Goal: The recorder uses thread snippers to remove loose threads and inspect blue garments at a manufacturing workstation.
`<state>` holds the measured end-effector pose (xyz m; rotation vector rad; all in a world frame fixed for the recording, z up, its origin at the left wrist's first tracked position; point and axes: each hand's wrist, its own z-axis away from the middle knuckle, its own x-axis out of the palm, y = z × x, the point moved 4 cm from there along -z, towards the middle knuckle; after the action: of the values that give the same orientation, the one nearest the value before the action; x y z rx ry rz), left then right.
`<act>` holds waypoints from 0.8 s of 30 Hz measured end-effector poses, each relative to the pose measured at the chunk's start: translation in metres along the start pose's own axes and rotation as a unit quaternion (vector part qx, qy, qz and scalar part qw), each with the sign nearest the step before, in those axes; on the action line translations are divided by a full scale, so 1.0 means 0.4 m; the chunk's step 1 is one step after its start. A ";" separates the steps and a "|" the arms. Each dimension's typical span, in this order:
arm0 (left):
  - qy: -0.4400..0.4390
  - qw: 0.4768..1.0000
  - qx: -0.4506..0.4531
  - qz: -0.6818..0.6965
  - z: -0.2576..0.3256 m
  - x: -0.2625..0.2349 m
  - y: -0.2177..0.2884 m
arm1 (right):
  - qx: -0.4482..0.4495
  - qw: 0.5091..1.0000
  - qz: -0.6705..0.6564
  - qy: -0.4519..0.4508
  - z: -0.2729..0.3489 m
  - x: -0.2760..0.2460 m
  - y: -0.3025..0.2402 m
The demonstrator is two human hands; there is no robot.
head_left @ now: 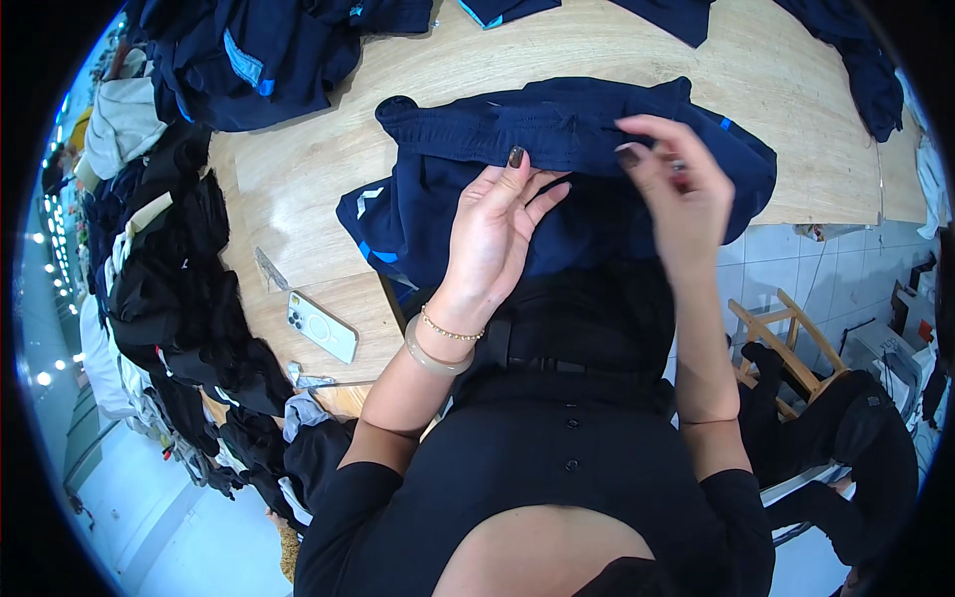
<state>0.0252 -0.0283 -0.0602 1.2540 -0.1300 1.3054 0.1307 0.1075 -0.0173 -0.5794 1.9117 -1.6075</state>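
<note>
A navy blue garment (468,214) with a gathered elastic waistband (453,134) and bright blue trim lies at the table's near edge. My left hand (497,214) pinches the waistband's lower edge, thumb on top and fingers underneath. Just right of it, my right hand (686,184) hovers over the garment. Its thumb and index finger are apart near the band, while the other fingers curl inward. Motion softens this hand a little, and nothing plainly shows between thumb and index finger. Part of the garment hangs toward my lap.
A light wooden table (298,189) spreads ahead. Navy clothes (269,60) heap at its far left, and dark clothes (179,308) pile along the left side. A pale phone (321,326) lies near a small grey object (269,269). A wooden stool frame (796,333) stands at right.
</note>
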 end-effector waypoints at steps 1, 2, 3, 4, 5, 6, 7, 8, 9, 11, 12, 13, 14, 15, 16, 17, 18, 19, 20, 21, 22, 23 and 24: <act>-0.010 1.000 -0.007 0.021 -0.001 0.001 -0.002 | -0.035 0.998 0.050 -0.008 0.005 0.028 -0.003; -0.012 1.000 -0.009 0.021 -0.002 0.001 -0.002 | -0.136 0.979 0.153 -0.013 0.008 0.051 -0.014; 0.004 0.999 -0.019 0.028 -0.003 -0.003 -0.003 | -0.190 0.971 0.144 -0.004 0.016 0.070 -0.001; 0.021 0.999 -0.026 0.035 -0.001 -0.009 -0.002 | -0.196 0.970 0.145 0.007 0.022 0.083 0.008; 0.033 0.999 -0.037 0.020 -0.002 -0.015 -0.001 | -0.202 0.968 0.146 0.018 0.025 0.089 0.012; 0.021 0.999 -0.040 0.018 -0.003 -0.017 -0.006 | -0.187 0.974 0.128 0.025 0.017 0.080 0.015; 0.009 0.999 -0.045 0.016 0.000 -0.015 -0.008 | -0.120 0.989 0.084 0.036 0.010 0.071 0.029; 0.010 0.999 -0.036 0.007 0.006 -0.011 -0.007 | -0.051 0.997 0.041 0.048 0.005 0.061 0.042; 0.010 0.999 -0.038 0.007 0.006 -0.008 -0.006 | -0.002 0.999 0.024 0.038 0.000 0.049 0.042; 0.012 0.999 -0.040 0.021 0.003 0.001 -0.005 | -0.010 0.999 -0.006 0.031 -0.011 0.028 0.061; 0.012 0.999 -0.040 0.021 0.001 0.000 -0.007 | -0.006 0.999 0.025 0.021 -0.013 0.015 0.061; 0.009 0.998 -0.045 0.036 -0.002 -0.004 -0.012 | 0.013 0.999 0.002 0.046 -0.017 0.002 0.059; 0.006 0.998 -0.049 0.050 -0.004 -0.005 -0.014 | 0.032 0.997 -0.022 0.070 -0.021 -0.010 0.056; 0.006 0.997 -0.050 0.051 -0.006 -0.004 -0.014 | 0.056 0.993 -0.040 0.098 -0.023 -0.032 0.054; 0.014 0.997 -0.044 0.056 -0.007 0.001 -0.009 | 0.024 0.985 -0.067 0.154 -0.030 -0.056 0.064; 0.022 0.997 -0.038 0.062 -0.007 0.003 -0.005 | 0.060 0.976 -0.081 0.191 -0.029 -0.082 0.075; 0.022 0.997 -0.038 0.062 -0.006 0.003 -0.006 | 0.043 0.971 -0.096 0.213 -0.033 -0.096 0.079; 0.028 0.997 -0.037 0.063 -0.006 0.001 -0.006 | 0.054 0.976 -0.069 0.200 -0.034 -0.106 0.064; 0.033 0.997 -0.036 0.064 -0.006 -0.001 -0.005 | 0.010 0.983 -0.044 0.175 -0.036 -0.096 0.041; 0.034 0.997 -0.036 0.063 -0.006 0.000 -0.004 | -0.035 0.988 -0.018 0.151 -0.033 -0.073 0.016; 0.037 0.997 -0.034 0.061 -0.006 0.003 -0.004 | -0.031 0.993 -0.043 0.110 -0.023 -0.044 0.004; 0.042 0.997 -0.030 0.059 -0.006 0.003 -0.003 | -0.061 0.997 0.024 0.039 -0.018 -0.020 -0.011; 0.043 0.997 -0.030 0.058 -0.005 0.002 -0.004 | -0.094 0.992 0.087 -0.004 -0.010 0.006 -0.022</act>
<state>0.0254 -0.0260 -0.0614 1.1515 -0.1827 1.4433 0.1261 0.1073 -0.0085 -0.4785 2.0597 -1.3248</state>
